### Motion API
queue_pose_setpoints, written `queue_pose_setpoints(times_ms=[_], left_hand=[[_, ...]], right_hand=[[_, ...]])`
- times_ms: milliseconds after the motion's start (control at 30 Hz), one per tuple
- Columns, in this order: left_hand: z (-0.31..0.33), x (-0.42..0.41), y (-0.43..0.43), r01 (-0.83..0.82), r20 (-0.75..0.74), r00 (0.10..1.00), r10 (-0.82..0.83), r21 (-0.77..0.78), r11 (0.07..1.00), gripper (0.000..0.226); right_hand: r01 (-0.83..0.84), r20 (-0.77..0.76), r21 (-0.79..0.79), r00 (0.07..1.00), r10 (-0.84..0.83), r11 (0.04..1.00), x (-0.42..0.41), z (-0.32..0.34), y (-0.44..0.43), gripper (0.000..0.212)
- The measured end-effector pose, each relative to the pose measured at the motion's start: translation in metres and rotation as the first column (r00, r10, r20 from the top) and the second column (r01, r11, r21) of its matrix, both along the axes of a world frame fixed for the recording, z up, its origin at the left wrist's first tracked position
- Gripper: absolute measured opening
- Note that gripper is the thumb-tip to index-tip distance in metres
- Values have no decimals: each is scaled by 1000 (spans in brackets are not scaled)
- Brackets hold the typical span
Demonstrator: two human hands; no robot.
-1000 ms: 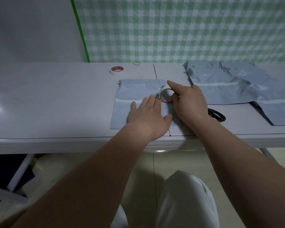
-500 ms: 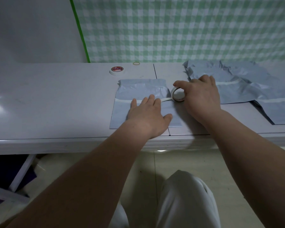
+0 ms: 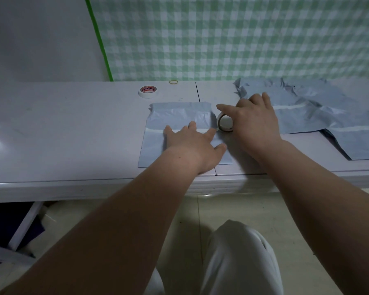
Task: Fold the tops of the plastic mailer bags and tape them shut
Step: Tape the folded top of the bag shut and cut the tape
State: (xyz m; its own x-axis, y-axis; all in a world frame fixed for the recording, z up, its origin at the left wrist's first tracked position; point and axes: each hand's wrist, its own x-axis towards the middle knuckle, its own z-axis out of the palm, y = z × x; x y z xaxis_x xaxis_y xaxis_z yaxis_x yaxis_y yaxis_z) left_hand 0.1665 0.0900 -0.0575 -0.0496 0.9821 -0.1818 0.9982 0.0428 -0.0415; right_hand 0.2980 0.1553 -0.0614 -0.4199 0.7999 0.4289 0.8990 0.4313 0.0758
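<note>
Left grip [image 3: 192, 145]: flat, fingers straight, pressed down on mailer bag [image 3: 177, 116].
Right grip [image 3: 254, 122]: curled round tape roll [image 3: 224, 125]; roll stood on edge at the bag's right side.
Mailer bag: lay flat near bench [image 3: 73, 135] front edge, mid-length.
Other bags [image 3: 317, 111]: heaped toward back right corner.

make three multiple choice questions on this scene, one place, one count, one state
1. Where does the red-label tape roll lie?
A. on the table, beyond the flat mailer
B. on the crumpled pile
C. on the floor
2. How many tape rolls show?
A. one
B. two
C. four
3. What is the left hand doing?
A. cutting tape
B. lifting the mailer
C. pressing flat on the mailer

Key: 1 A, it sits far-left of the mailer; 2 B, the second roll is in the right hand; 3 C, it lies flat across the fold.
</note>
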Motion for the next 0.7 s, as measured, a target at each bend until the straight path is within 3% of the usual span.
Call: queue_pose_setpoints(times_ms=[267,700], left_hand=[[-4,7,-1,-16,-61,998,16,-5,1000,64],[-4,7,0,-24,-39,999,23,-20,1000,64]], right_hand=[[35,-184,-71,982,-48,997,6,-8,3,46],[108,-46,19,993,-107,994,13,-1,0,47]])
